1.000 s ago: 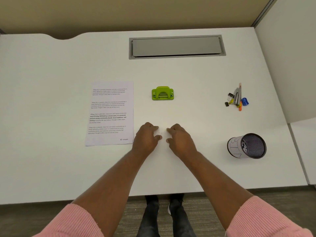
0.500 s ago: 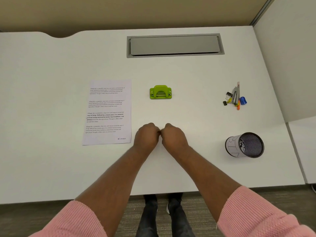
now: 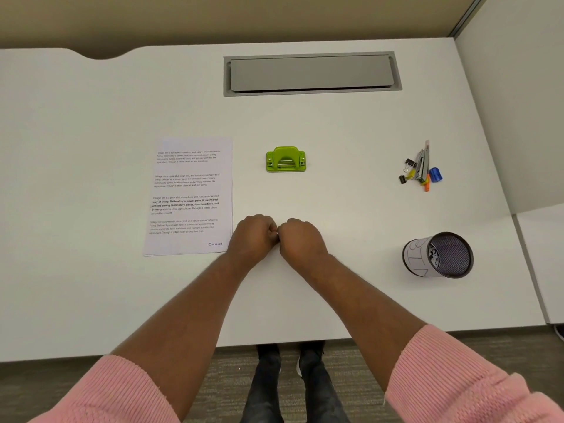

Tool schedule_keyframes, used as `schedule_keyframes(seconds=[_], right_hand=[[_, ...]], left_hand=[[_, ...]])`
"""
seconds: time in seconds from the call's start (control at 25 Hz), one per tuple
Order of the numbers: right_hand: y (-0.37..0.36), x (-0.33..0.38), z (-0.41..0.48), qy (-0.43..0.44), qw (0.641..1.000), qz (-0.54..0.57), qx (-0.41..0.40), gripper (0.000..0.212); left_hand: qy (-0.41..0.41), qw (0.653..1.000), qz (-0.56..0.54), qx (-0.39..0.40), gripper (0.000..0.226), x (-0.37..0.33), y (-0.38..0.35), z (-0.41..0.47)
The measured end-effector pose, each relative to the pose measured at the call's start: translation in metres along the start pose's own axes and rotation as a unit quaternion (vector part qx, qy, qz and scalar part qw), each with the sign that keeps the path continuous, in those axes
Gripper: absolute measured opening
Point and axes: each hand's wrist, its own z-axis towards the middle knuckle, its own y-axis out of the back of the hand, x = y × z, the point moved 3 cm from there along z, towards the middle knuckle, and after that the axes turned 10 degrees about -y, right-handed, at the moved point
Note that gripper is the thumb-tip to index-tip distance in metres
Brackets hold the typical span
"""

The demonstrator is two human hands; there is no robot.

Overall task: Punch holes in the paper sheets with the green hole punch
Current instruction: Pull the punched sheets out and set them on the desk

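The green hole punch [image 3: 285,159] stands alone on the white desk [image 3: 91,132], a short way beyond my hands. A stack of printed paper sheets [image 3: 189,196] lies flat to its left. My left hand [image 3: 252,238] is curled into a fist on the desk, right beside the sheets' lower right corner. My right hand [image 3: 300,239] is also a fist, and its knuckles touch those of my left hand. Neither hand holds anything that I can see.
A black mesh pen cup [image 3: 439,254] lies tipped on its side at the right. Beyond it is a small pile of binder clips, pens and a stapler [image 3: 422,167]. A grey cable hatch [image 3: 311,73] sits at the back. A partition wall [image 3: 525,102] borders the right edge.
My two hands have closed from loosely curled to fists and come together until the knuckles touch. The view has shifted slightly.
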Motion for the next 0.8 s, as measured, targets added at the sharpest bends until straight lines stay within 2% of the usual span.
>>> schedule_keyframes(seconds=[0.08,0.16,0.24,0.28,0.36,0.44,0.6,0.8], right_hand=[[-0.001,0.002,0.002,0.003,1.0,-0.005,0.003,0.013],[-0.003,0.0,0.006,-0.015,1.0,0.016,0.003,0.024],[-0.004,-0.012,0.009,-0.066,0.993,0.093,0.003,0.016],[-0.003,-0.022,0.01,-0.102,0.982,0.159,0.005,0.01],[-0.002,-0.047,0.003,-0.17,0.937,0.306,0.002,0.01],[0.0,-0.067,-0.01,-0.205,0.896,0.393,-0.005,0.011],[0.015,-0.095,-0.037,-0.228,0.835,0.5,-0.03,0.01],[0.047,-0.137,-0.07,-0.249,0.809,0.525,-0.093,0.013]], left_hand=[[0.012,1.0,-0.027,-0.004,0.009,0.003,0.002,0.0],[0.035,0.996,-0.078,-0.024,0.008,0.007,0.004,-0.002],[0.065,0.988,-0.13,-0.053,0.009,0.013,0.009,-0.006],[0.075,0.984,-0.148,-0.068,0.011,0.016,0.012,-0.008],[0.09,0.975,-0.186,-0.084,0.014,0.018,0.018,-0.012],[0.091,0.968,-0.218,-0.082,0.013,0.011,0.021,-0.013],[0.039,0.966,-0.248,-0.064,0.012,-0.041,0.018,-0.003],[-0.063,0.961,-0.269,-0.023,0.009,-0.139,0.001,0.012]])
